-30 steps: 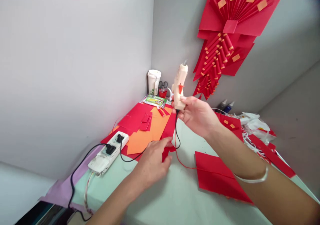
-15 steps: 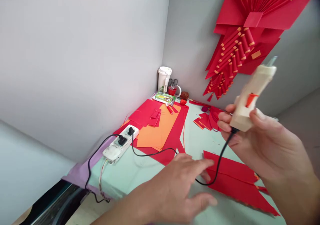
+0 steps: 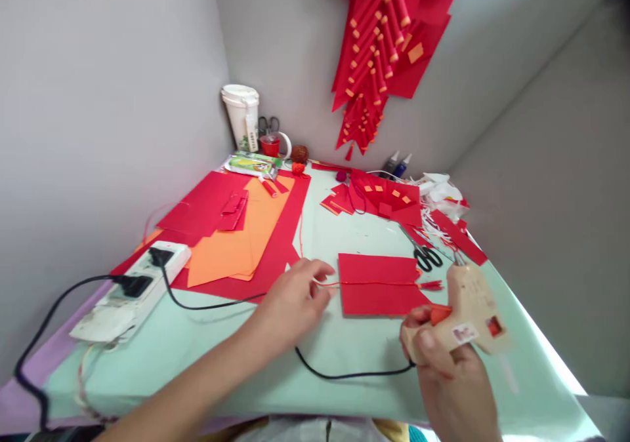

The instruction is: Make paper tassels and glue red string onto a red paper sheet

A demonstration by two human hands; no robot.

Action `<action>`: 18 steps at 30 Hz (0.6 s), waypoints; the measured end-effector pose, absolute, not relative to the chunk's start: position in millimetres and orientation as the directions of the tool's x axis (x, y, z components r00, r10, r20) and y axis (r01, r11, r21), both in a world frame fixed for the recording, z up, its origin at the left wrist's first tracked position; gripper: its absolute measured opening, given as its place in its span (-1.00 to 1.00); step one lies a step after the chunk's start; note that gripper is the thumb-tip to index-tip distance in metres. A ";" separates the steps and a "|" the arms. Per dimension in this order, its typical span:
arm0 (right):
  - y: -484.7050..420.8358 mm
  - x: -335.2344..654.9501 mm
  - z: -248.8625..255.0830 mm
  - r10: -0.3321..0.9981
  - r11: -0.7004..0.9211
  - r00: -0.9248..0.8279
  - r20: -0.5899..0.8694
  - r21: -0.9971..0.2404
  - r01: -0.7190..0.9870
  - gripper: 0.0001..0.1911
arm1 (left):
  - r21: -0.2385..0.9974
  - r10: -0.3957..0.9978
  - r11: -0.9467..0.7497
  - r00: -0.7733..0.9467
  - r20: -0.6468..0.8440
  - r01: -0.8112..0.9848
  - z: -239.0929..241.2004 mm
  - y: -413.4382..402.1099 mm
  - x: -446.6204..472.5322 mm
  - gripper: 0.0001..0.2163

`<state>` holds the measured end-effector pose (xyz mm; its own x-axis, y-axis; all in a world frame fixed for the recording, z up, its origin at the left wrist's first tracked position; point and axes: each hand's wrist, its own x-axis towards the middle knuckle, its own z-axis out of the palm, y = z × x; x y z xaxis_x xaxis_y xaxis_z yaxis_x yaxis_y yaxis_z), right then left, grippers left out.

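Note:
My right hand (image 3: 447, 357) is wrapped round the handle of a cream hot glue gun (image 3: 470, 304) with an orange trigger; its nozzle points away from me, and a black cord trails from the handle. To the left, my left hand (image 3: 300, 294) pinches the end of a thin red string (image 3: 374, 282). That string runs across a red card piece (image 3: 377, 303) lying on the table and ends in a red tassel (image 3: 431, 286) past the card's right edge. Several small orange bits show at that edge.
A power strip (image 3: 132, 291) with two black plugs sits at the left. Red and orange paper sheets (image 3: 221, 255) lie behind it. Scissors (image 3: 427, 258) rest beyond the tassel. A white cup (image 3: 242, 117) stands in the corner. A red firecracker decoration (image 3: 377, 48) hangs on the wall.
The glue gun came down from its raised position to low over the table at right. My left hand went from spread fingers to a pinch on the string. The view turned right.

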<state>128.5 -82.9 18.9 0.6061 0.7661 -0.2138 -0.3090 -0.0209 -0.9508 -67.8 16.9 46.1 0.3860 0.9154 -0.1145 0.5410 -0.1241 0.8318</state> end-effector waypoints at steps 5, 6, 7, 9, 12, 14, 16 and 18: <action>-99.6 138.2 -13.1 0.799 -0.074 0.574 -0.180 -0.976 -0.203 -0.56 | 0.866 0.853 0.204 0.351 -0.386 0.457 33.6 47.7 -50.7 -0.70; -101.3 138.2 -16.8 0.806 -0.077 0.564 -0.182 -0.976 -0.205 -0.55 | 0.855 0.848 0.203 0.350 -0.397 0.478 32.3 48.5 -46.1 -0.72; -102.5 137.3 -19.6 0.816 -0.082 0.545 -0.191 -0.973 -0.217 -0.54 | 0.841 0.845 0.198 0.347 -0.406 0.503 31.2 48.1 -41.4 -0.73; -104.0 133.2 -23.1 0.831 -0.099 0.514 -0.211 -0.966 -0.237 -0.53 | 0.817 0.845 0.183 0.336 -0.415 0.548 29.5 45.5 -32.5 -0.76; -105.2 125.9 -23.9 0.812 -0.110 0.545 -0.209 -0.972 -0.208 -0.53 | 0.794 0.862 0.149 0.317 -0.396 0.589 26.9 42.3 -22.1 -0.79; -105.9 123.8 -23.2 0.793 -0.115 0.576 -0.197 -0.978 -0.175 -0.52 | 0.785 0.871 0.144 0.300 -0.390 0.603 24.6 42.2 -17.7 -0.77; -106.4 124.5 -22.7 0.792 -0.123 0.579 -0.195 -0.979 -0.162 -0.51 | 0.773 0.873 0.159 0.277 -0.400 0.615 22.3 43.2 -15.3 -0.71; -106.9 126.3 -23.1 0.798 -0.133 0.567 -0.204 -0.977 -0.164 -0.50 | 0.761 0.871 0.179 0.259 -0.417 0.624 20.8 43.9 -14.4 -0.66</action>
<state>126.3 -106.9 -23.1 0.5672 0.7980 -0.2036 -0.1636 -0.1331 -0.9775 -14.4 43.9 20.8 0.2588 0.8712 -0.4172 0.6237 0.1791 0.7609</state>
